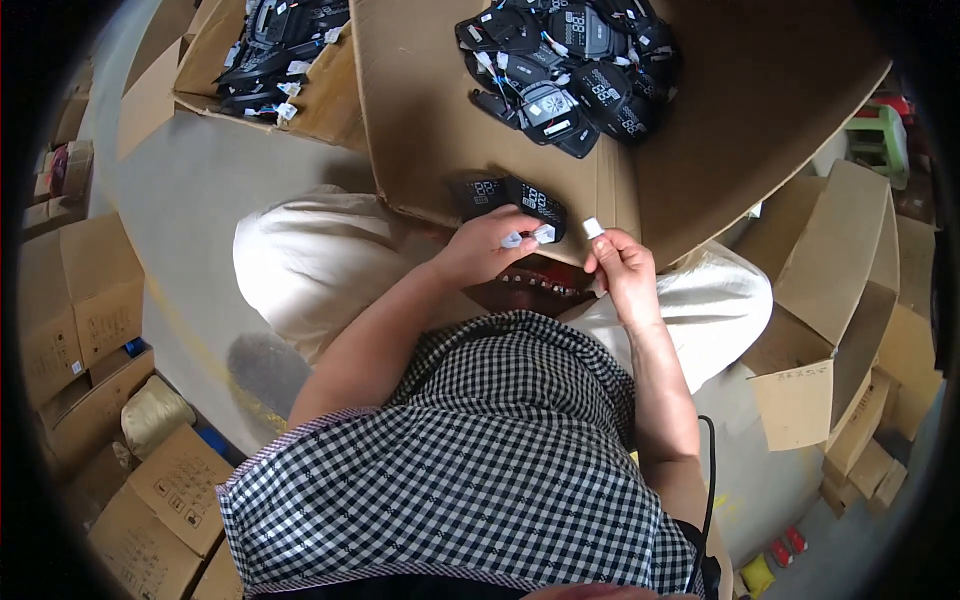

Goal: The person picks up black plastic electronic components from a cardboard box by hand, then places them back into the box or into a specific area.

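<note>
My left hand (482,245) is closed around white plug connectors (544,234) that poke out past its fingers. Just beyond the knuckles, a black display unit (540,204) with pale printed segments rests on the cardboard, and a second dark display face (484,190) shows to its left. Whether the connectors' wires run to either display is hidden by the hand. A short way to the right, my right hand (627,272) pinches a small white connector (593,228) between thumb and fingers. The two hands are apart.
A heap of black display units (570,75) with wires lies on the large cardboard box (430,130) ahead. An open carton (330,95) at far left holds more. Below my hands, a strip of small parts (540,284) shows. Cartons (800,290) stand on both sides.
</note>
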`<state>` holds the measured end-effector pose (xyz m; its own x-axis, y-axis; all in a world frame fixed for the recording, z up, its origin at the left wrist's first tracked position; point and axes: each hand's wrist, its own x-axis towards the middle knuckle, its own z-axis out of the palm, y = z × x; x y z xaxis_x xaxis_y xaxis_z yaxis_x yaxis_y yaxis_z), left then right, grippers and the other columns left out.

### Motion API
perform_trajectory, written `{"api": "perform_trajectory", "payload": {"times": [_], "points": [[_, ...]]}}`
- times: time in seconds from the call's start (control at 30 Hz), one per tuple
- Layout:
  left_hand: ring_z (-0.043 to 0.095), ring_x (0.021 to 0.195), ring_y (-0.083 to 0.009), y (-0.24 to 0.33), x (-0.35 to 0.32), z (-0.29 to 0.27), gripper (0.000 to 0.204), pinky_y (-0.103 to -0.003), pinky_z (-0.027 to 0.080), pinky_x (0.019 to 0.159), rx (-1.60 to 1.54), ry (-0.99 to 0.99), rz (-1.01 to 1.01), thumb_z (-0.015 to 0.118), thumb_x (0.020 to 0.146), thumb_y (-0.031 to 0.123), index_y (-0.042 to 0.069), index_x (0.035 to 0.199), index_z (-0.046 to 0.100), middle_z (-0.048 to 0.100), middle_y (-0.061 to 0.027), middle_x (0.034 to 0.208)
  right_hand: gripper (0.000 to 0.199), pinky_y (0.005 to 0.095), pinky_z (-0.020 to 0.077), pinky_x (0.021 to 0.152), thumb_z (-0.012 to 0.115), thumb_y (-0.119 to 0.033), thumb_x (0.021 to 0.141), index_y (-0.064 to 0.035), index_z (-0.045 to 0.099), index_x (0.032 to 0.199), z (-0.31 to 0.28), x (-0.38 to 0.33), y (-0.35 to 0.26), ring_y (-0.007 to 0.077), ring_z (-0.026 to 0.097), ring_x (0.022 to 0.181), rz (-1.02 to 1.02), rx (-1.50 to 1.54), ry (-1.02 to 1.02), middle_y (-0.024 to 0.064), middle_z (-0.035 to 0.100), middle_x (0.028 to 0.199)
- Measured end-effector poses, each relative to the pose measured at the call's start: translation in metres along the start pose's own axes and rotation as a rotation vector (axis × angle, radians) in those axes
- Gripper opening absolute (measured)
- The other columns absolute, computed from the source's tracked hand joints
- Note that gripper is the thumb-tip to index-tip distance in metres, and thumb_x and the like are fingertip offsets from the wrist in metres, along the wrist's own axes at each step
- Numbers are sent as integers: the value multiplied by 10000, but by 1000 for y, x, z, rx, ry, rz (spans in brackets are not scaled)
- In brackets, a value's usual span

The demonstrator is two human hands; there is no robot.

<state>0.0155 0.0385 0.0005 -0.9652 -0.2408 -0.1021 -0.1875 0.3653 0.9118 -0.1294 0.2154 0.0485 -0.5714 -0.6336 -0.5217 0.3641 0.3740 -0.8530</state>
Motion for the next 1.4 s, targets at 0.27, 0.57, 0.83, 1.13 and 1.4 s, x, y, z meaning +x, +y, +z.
{"api": "perform_trajectory", "payload": {"times": [0.27, 0.57, 0.83, 1.13, 1.4], "points": [[605, 870, -277, 1, -8, -1, 275, -363, 488, 739, 66, -32, -21, 638, 844, 256, 111, 1078, 634, 578, -87, 971, 202, 319, 456, 631, 592, -218, 870, -24, 648, 871, 12, 8, -9, 171, 573, 633, -73, -638, -233, 129, 590, 657], [592, 789, -264, 5, -26, -17, 228, -376, 476, 661, 229, -331, -3, 668, 766, 225, 168, 986, 659, 546, -66, 866, 196, 259, 387, 560, 591, -195, 870, -19, 663, 820, 21, 25, 24, 76, 466, 611, 244, -477, -668, -22, 536, 646], [586, 825, -268, 87, -13, -103, 146, -365, 472, 735, 480, 67, 33, 669, 756, 47, 77, 898, 666, 614, -73, 814, 171, 195, 292, 457, 503, -152, 951, -78, 596, 829, 7, 87, -61, 27, 383, 490, 41, -31, -78, -45, 498, 596], [517, 715, -41, 97, 24, -65, 147, -226, 437, 645, -424, 97, -271, 582, 926, 198, 77, 960, 658, 611, 33, 801, 169, 296, 464, 607, 530, -91, 864, -45, 665, 775, 46, 263, -5, 168, 571, 625, -54, -236, 75, 38, 638, 753], [519, 746, -49, 79, 24, -59, 183, -233, 440, 681, -403, 250, -360, 584, 929, 227, 63, 976, 651, 604, 36, 790, 125, 359, 460, 850, 587, -132, 826, -85, 701, 845, 54, 243, -2, 323, 588, 957, -460, -892, -36, 173, 624, 1034]]}}
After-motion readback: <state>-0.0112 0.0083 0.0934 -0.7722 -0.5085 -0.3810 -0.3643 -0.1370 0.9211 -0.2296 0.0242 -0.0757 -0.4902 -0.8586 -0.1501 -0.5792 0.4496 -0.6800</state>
